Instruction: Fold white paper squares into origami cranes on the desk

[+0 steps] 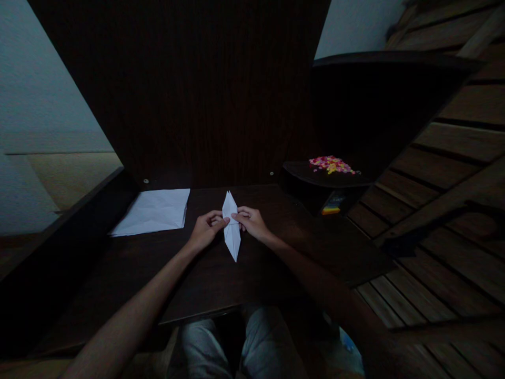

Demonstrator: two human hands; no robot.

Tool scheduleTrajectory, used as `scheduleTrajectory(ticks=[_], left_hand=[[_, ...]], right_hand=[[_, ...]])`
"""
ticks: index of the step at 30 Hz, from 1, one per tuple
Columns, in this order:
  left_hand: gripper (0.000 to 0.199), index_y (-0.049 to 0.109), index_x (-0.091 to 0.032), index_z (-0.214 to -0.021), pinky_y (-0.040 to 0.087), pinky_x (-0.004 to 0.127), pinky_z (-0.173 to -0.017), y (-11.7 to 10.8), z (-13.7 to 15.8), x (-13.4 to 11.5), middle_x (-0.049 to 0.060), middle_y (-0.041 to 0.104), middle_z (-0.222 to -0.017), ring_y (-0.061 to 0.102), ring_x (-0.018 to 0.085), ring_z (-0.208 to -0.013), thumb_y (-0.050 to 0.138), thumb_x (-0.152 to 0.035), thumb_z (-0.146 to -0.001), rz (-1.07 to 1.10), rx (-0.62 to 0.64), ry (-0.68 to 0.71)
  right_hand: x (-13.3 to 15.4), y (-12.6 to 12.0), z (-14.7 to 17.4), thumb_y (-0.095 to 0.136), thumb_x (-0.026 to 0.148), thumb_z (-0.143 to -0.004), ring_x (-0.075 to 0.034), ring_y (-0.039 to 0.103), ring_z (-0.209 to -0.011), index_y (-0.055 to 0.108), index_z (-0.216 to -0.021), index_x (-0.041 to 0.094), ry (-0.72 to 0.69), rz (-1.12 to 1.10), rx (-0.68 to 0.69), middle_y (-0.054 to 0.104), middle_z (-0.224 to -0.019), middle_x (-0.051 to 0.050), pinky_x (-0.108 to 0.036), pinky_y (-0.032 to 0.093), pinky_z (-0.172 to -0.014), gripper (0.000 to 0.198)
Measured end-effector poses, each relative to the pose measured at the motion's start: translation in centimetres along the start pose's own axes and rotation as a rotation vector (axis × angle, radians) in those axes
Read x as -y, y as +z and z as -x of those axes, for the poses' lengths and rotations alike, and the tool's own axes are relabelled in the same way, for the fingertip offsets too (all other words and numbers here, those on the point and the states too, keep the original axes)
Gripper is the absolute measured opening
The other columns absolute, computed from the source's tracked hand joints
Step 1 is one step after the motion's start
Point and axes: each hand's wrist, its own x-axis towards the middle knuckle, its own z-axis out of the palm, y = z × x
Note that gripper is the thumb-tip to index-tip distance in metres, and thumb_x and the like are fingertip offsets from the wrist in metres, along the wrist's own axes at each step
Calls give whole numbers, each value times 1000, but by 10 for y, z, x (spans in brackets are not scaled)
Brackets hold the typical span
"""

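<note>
A folded piece of white paper (pixel 232 243), long and diamond-shaped with pointed ends, is held above the dark desk. Its far end splits into two narrow points, and creases run along its near half. My left hand (pixel 205 227) pinches its left edge near the middle, thumb on top and fingers partly behind. On the opposite edge my right hand (pixel 252 221) grips it the same way, with the thumb lying on the paper's face. The fingertips beneath the paper are hidden.
Several white paper sheets (pixel 155 210) lie stacked at the desk's left. A small corner shelf (pixel 311 176) at the right carries a pile of pink, red and yellow bits (pixel 331 164). Below it stands a dark box with a rainbow stripe (pixel 332 204). A tall dark panel (pixel 189 95) rises behind.
</note>
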Motion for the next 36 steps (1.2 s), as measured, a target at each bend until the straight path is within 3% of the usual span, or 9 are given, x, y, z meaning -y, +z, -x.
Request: scheduleTrajectory(ticks=[13, 24, 36], left_hand=[[30, 61, -16, -68, 40, 23, -57, 0, 2, -5, -4, 57, -58, 51, 11, -56, 76, -42, -63, -54, 47, -22], [37, 64, -16, -70, 40, 24, -57, 3, 4, -8, -2, 60, -60, 53, 13, -58, 71, -53, -68, -48, 46, -46], [39, 59, -17, -60, 38, 23, -58, 1, 3, -8, -3, 58, -59, 50, 12, -58, 71, -53, -68, -33, 41, -58]], right_hand=[[2, 0, 0, 61, 35, -72, -7, 45, -39, 60, -64, 16, -13, 64, -16, 51, -47, 5, -20, 32, -41, 21], [2, 0, 2, 56, 33, -77, -8, 46, -40, 58, -58, 16, -46, 139, 8, 50, -43, 4, -20, 33, -44, 25], [4, 2, 2, 55, 30, -74, -8, 45, -36, 57, -58, 17, -13, 47, 33, 51, -42, 5, -19, 31, -40, 21]])
